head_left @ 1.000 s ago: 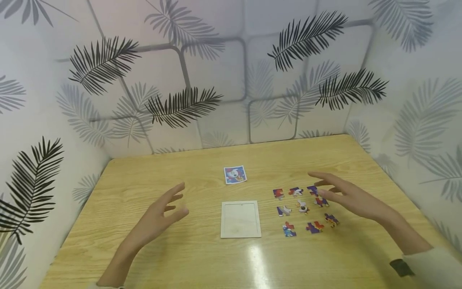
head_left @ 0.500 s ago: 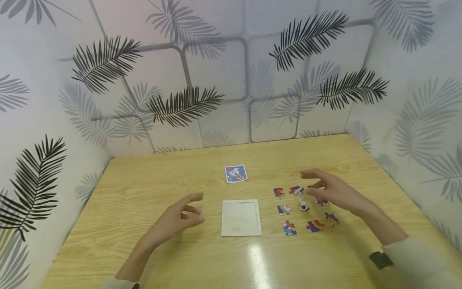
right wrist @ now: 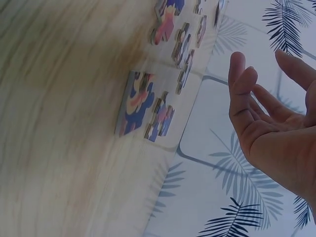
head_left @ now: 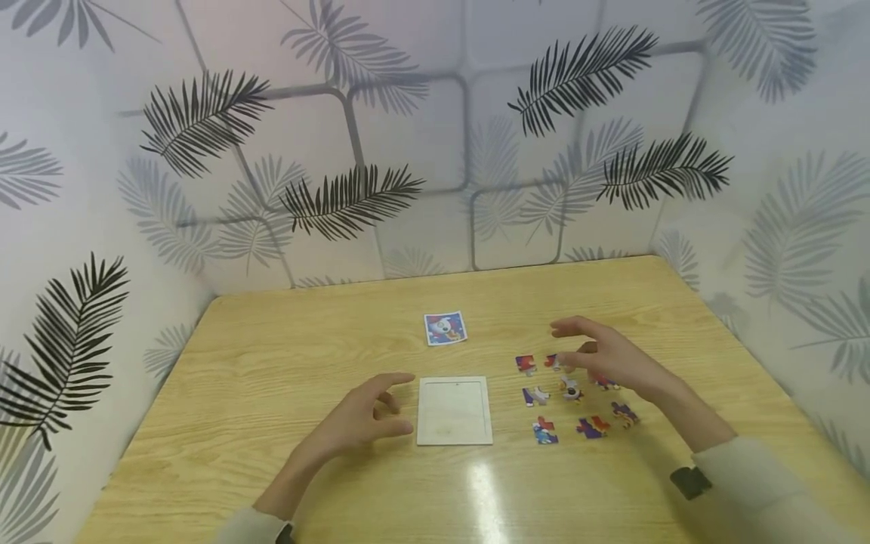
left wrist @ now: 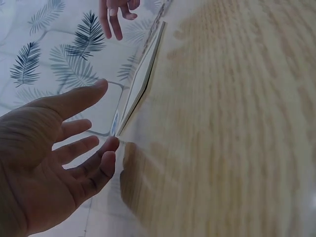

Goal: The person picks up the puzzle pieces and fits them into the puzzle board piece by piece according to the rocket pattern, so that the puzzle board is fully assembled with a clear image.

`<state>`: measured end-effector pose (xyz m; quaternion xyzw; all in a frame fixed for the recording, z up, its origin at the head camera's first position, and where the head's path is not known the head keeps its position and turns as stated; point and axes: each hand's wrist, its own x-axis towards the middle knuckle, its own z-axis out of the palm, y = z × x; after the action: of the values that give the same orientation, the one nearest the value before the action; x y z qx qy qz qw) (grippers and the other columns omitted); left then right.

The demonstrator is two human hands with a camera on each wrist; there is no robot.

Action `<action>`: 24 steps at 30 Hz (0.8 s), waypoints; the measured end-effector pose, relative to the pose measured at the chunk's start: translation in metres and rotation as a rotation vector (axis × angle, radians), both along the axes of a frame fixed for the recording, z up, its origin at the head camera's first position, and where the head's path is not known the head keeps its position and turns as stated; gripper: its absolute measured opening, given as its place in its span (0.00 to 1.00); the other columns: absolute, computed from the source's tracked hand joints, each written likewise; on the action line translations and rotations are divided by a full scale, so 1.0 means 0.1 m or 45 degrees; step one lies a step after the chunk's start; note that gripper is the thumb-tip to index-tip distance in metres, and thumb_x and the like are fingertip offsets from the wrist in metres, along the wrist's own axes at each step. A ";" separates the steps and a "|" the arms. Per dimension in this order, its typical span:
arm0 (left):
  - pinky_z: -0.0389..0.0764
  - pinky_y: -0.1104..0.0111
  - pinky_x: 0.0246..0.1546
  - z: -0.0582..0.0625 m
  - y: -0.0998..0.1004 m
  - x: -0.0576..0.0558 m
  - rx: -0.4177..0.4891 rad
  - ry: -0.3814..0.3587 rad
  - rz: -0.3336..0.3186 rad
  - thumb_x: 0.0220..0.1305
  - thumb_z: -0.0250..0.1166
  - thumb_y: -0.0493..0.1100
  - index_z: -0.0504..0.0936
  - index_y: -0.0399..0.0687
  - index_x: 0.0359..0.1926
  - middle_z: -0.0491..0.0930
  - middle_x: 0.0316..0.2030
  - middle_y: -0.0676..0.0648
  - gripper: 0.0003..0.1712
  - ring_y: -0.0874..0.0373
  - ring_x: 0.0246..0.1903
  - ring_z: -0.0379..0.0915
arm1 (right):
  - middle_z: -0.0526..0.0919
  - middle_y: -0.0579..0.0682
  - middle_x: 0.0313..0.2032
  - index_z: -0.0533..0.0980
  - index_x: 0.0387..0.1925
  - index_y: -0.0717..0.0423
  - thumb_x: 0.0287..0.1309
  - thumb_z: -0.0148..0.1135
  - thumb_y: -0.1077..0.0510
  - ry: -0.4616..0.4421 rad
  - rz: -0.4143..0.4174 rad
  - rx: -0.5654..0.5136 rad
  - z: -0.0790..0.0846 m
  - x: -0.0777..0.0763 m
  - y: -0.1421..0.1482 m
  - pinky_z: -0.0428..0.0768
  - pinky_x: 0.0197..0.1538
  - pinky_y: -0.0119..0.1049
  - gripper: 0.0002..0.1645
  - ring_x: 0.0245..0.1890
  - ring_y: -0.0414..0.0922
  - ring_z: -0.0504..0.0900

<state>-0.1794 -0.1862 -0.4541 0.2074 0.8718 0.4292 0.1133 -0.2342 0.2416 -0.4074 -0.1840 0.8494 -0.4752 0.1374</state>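
Note:
A white square puzzle tray [head_left: 451, 380] lies bare in the middle of the table. My left hand [head_left: 360, 420] is at its left side, thumb and fingers spread apart, fingertips right by the rim. In the left wrist view, that hand [left wrist: 54, 158] holds nothing, with the tray [left wrist: 140, 86] beyond it. My right hand [head_left: 615, 361] hovers over loose jigsaw pieces [head_left: 593, 428], fingers loosely bent and holding nothing. It hides part of the upper row. Seen from the right wrist, the hand [right wrist: 281, 126] is raised clear of the nearest piece [right wrist: 136, 106].
A small picture card [head_left: 445, 329] of a white cartoon character lies behind the tray. The wooden table [head_left: 306, 317] ends at a wall [head_left: 408, 136] with a leaf pattern, which also rises along both sides.
My left hand has moved right, up to the tray's left edge. My right hand has shifted left over the jigsaw pieces. The pieces, tray and card stay put.

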 end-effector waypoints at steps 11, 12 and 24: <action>0.71 0.52 0.59 -0.09 0.17 -0.06 -0.087 0.042 -0.029 0.50 0.78 0.54 0.65 0.58 0.73 0.68 0.69 0.50 0.50 0.51 0.56 0.67 | 0.67 0.64 0.68 0.61 0.72 0.54 0.67 0.62 0.53 -0.023 0.018 -0.010 -0.04 -0.08 -0.09 0.75 0.23 0.39 0.36 0.36 0.58 0.81; 0.70 0.51 0.60 -0.09 0.18 -0.06 -0.100 0.047 -0.034 0.50 0.78 0.55 0.65 0.58 0.73 0.66 0.71 0.51 0.51 0.51 0.56 0.67 | 0.67 0.65 0.68 0.61 0.72 0.54 0.67 0.62 0.53 -0.024 0.019 -0.007 -0.04 -0.09 -0.09 0.75 0.23 0.39 0.36 0.37 0.58 0.82; 0.64 0.48 0.68 -0.15 0.23 -0.09 -0.217 0.124 -0.076 0.48 0.79 0.56 0.64 0.54 0.74 0.62 0.74 0.49 0.54 0.47 0.68 0.58 | 0.66 0.67 0.68 0.61 0.72 0.57 0.68 0.61 0.52 -0.021 0.050 0.013 -0.12 -0.14 -0.16 0.77 0.25 0.39 0.36 0.36 0.57 0.81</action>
<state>-0.1882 -0.1636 -0.4695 0.2437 0.9030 0.3391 0.1008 -0.2482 0.2255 -0.4191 -0.1960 0.8469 -0.4695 0.1547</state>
